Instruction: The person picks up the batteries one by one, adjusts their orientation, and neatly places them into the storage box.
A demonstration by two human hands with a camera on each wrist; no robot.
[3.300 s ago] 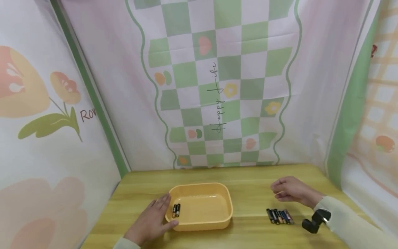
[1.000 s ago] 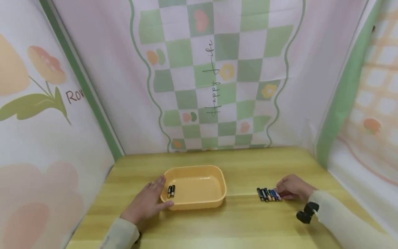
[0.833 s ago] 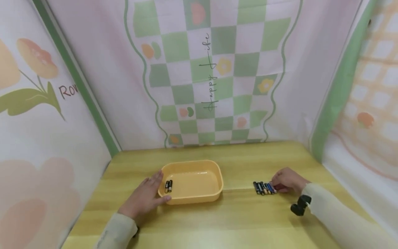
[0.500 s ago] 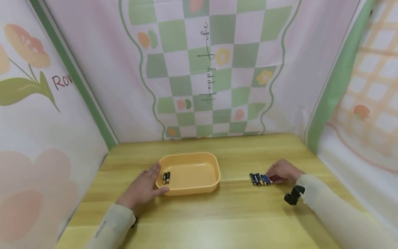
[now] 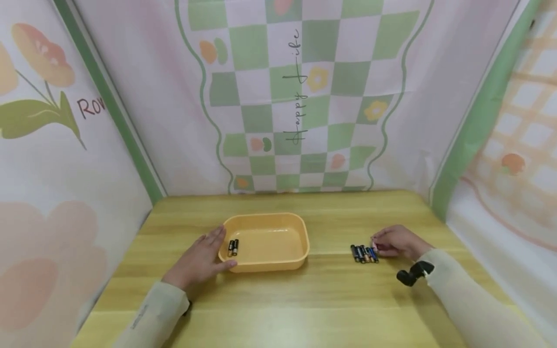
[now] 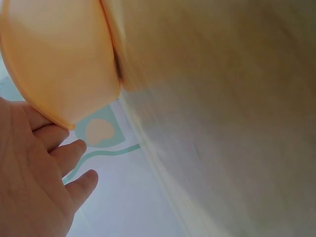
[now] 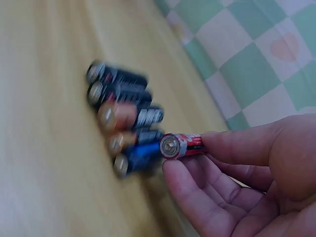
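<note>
In the head view my left hand [image 5: 194, 261] rests against the left end of a yellow plastic basin [image 5: 274, 267], fingers along the rim and thumb at its near corner. Its fingers look fairly straight in the left wrist view, touching the basin's rim [image 6: 29, 94]. Inside the basin, two dark batteries [image 5: 233, 248] lie side by side at the left. My right hand [image 5: 400, 241] pinches a red and silver battery [image 7: 181, 145] between thumb and fingers, lifted beside a row of several batteries [image 5: 362, 254]. Those are black, copper-topped and blue, slightly blurred in the right wrist view.
Everything stands on a wood-grain table [image 5: 278, 309]. A checked green and white curtain [image 5: 300, 121] hangs behind its far edge, with printed cloth walls at left and right. A black wrist device [image 5: 415, 273] sits at the right sleeve.
My right hand came down to the row's right end, took hold of the red battery and raised it slightly. The left hand has stayed at the basin. The head view has tilted.
</note>
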